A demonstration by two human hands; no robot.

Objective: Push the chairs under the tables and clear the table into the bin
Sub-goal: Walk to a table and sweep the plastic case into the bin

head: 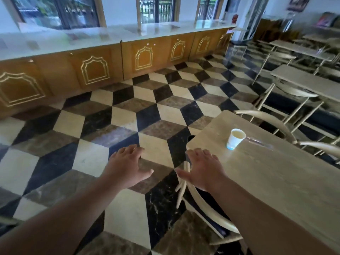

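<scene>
1. Floor (pixel 128 116): polished tiles in black, cream and brown, laid in a cube-illusion pattern across frame centre.
2. Long wooden counter (pixel 95 70) along upper left, gold arch motifs on panels, pale glossy top.
3. Windows (pixel 55 11) above counter, daylight entering.
4. White wall (pixel 327 4) at upper right, dark poster (pixel 298 3) hung there.

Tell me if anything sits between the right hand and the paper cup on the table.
Nothing visible does. The right hand hovers open over the chair back at the table edge, and the tabletop between it and the paper cup is bare. A clear plastic item lies just past the cup, on its far side.
</scene>
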